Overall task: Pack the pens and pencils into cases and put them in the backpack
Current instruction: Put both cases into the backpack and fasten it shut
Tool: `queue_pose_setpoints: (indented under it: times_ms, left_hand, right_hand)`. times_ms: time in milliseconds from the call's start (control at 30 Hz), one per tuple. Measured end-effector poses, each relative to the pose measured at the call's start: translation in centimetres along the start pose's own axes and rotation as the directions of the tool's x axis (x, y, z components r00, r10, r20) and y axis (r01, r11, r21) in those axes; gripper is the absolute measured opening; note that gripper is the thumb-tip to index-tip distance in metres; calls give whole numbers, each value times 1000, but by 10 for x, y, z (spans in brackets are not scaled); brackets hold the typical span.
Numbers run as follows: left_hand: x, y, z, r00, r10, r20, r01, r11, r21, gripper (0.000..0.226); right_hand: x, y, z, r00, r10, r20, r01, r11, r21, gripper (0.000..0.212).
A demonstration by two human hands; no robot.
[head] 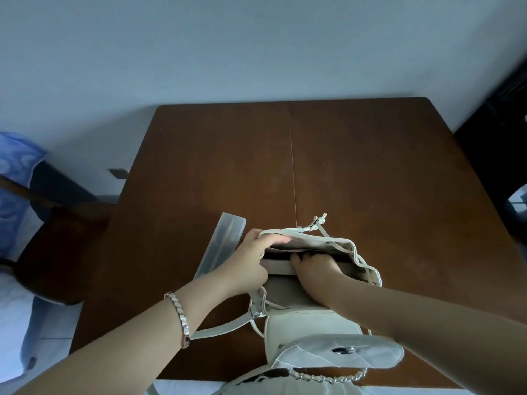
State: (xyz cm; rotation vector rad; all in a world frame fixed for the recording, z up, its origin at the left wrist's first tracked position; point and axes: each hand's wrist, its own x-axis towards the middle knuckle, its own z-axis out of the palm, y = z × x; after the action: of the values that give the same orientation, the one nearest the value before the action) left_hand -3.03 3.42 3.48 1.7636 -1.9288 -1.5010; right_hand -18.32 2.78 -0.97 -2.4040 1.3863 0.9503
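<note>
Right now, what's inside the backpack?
The right hand is in the backpack, on a flat grey thing, maybe a case. The left hand holds the mouth open. Deeper down is dark and hidden.

Pretty simple look: a silver bracelet on the left wrist, flat chunky links that catch the light, with a squarish darker piece at its lower end. The left hand just past the bracelet and the right hand across from the bracelet are both bare. Same for the forearms as far as they show.
</note>
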Motion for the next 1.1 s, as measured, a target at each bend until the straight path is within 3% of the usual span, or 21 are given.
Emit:
queue_pose_setpoints:
  times_ms: [100, 167, 233, 300, 333, 400, 533, 667, 767, 867, 933, 1100]
  left_hand:
    - [-1, -4, -6, 998, 61, -32, -61, 998, 7, 60]
    - [-2, -6, -12, 995, 96, -3, -96, 992, 79, 52]
    - [1, -7, -18, 995, 97, 26, -100, 988, 116, 50]
    - [4, -7, -23, 995, 91, 49, -96, 987, 125, 48]
    - [4, -6, -26, 993, 91, 69, -100, 985, 143, 46]
    - [8, -9, -33, 989, 104, 106, -122, 977, 173, 41]
    - [11, -15, -39, 975, 165, 149, -193, 960, 201, 29]
    - [19, -26, -46, 960, 221, 170, -254, 944, 211, 10]
    - [23, -31, -48, 952, 257, 164, -289, 933, 216, 6]
    - [26, -36, -49, 949, 273, 159, -304, 927, 219, 4]
    - [28, -38, -50, 950, 270, 156, -300, 926, 227, 4]
    - [31, -37, -52, 954, 254, 159, -285, 931, 226, 6]
  right_hand:
    - [-20, 7, -19, 991, -121, 65, 124, 991, -51, 42]
    - [-36, 22, -49, 982, -186, -19, 187, 976, 111, 30]
    - [-41, 46, -84, 987, -74, -143, 124, 919, 373, 26]
    - [-24, 72, -113, 947, 77, -312, 86, 874, 478, 26]
    - [-10, 82, -120, 926, 119, -358, 66, 883, 465, 27]
    - [32, 87, -128, 931, 66, -359, 78, 925, 372, 33]
    - [113, 53, -117, 924, -296, -241, 320, 945, 68, 55]
    - [163, 3, -105, 814, -569, -114, 544, 816, -194, 77]
    - [180, -19, -96, 737, -675, -27, 644, 714, -273, 82]
    - [192, -27, -83, 688, -724, -50, 683, 669, -294, 75]
    - [195, -20, -78, 711, -700, -71, 658, 697, -285, 72]
    - [179, 42, -60, 911, -407, -64, 369, 876, -312, 85]
